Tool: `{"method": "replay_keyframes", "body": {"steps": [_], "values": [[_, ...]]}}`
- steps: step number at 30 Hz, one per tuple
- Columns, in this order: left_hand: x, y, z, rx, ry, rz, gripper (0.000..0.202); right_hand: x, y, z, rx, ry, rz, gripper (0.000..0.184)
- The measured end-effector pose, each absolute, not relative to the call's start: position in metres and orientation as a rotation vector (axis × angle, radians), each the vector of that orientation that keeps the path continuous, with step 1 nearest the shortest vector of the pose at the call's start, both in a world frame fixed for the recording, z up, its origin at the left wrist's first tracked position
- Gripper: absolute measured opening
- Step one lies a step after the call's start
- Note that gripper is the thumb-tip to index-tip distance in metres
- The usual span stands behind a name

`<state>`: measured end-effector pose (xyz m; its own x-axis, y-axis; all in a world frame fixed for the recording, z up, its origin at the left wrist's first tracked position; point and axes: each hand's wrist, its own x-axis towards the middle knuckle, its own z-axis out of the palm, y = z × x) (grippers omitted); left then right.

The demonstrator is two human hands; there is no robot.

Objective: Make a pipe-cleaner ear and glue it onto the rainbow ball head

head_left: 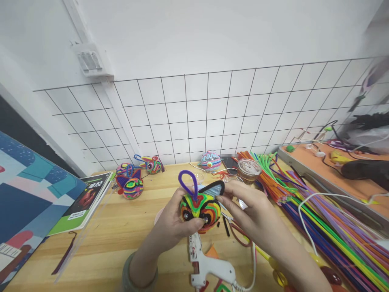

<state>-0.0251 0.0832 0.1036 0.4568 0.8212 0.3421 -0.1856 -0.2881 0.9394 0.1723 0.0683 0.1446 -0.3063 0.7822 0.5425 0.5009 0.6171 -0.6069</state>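
Note:
In the middle of the head view, my left hand (172,221) is wrapped round a colourful pipe-cleaner ball figure (199,209) with two shiny eyes. A purple pipe-cleaner loop (188,182) stands up from its top. My right hand (246,202) pinches a light-blue ear-like piece (215,190) edged in black, at the figure's upper right. Whether that piece is fixed to the ball I cannot tell. Just below the figure lies a white hot glue gun (209,263) with its cord. Scissors (238,233) with reddish handles are partly hidden behind my right hand.
Finished-looking pipe-cleaner figures (132,188) stand at the back left, and a pink-blue ball (210,161) sits by the wall. Bundles of pipe cleaners (331,219) cover the right side. A round lidded container (249,170), magazines (88,202) and an orange-topped board (340,170) surround the work area.

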Motion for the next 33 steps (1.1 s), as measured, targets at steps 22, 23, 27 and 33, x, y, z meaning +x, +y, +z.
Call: {"method": "replay_keyframes", "body": {"steps": [22,23,27,33], "values": [[-0.0259,0.0827,0.1018,1.538,0.592,1.103,0.049,0.1721,0.0687,0.1434,-1.033,-1.972,0.409,0.01],[-0.0258,0.0828,0.1016,1.536,0.599,1.103,0.049,0.1721,0.0685,0.1434,-1.032,-1.974,0.406,0.01],[-0.0257,0.0834,0.1007,1.536,0.638,1.098,0.05,0.1728,0.0678,0.1437,-1.037,-1.974,0.394,0.01],[-0.0256,0.0834,0.1023,1.555,0.623,1.104,0.049,0.1723,0.0688,0.1441,-1.035,-1.972,0.392,0.01]]}}
